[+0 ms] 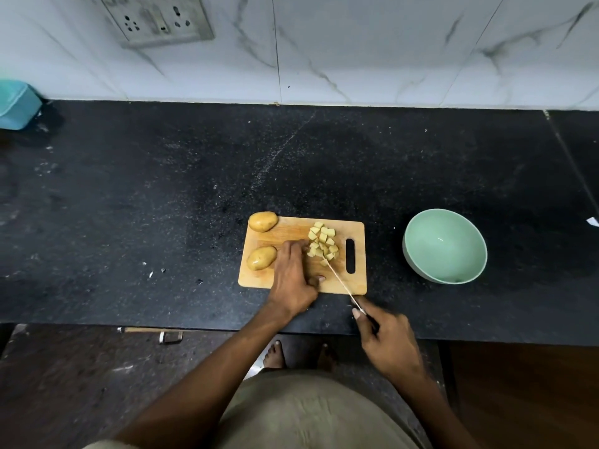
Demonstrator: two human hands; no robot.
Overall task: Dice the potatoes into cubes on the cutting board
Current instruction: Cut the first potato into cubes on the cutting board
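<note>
A wooden cutting board (pixel 282 233) lies on the black counter. Two whole potatoes sit at its left side, one at the far corner (pixel 263 221) and one nearer me (pixel 261 258). A pile of pale potato cubes (pixel 322 244) lies right of centre. My left hand (pixel 293 275) rests palm down on the board, fingertips at the left edge of the cubes; whether it covers more potato I cannot tell. My right hand (pixel 387 343) grips the handle of a thin knife (pixel 340 280), whose tip touches the nearest cubes.
A light green bowl (pixel 444 246) stands to the right of the board. A teal container (pixel 16 103) sits at the far left by the marble wall, under a socket plate (pixel 158 19). The counter's front edge runs just below my hands.
</note>
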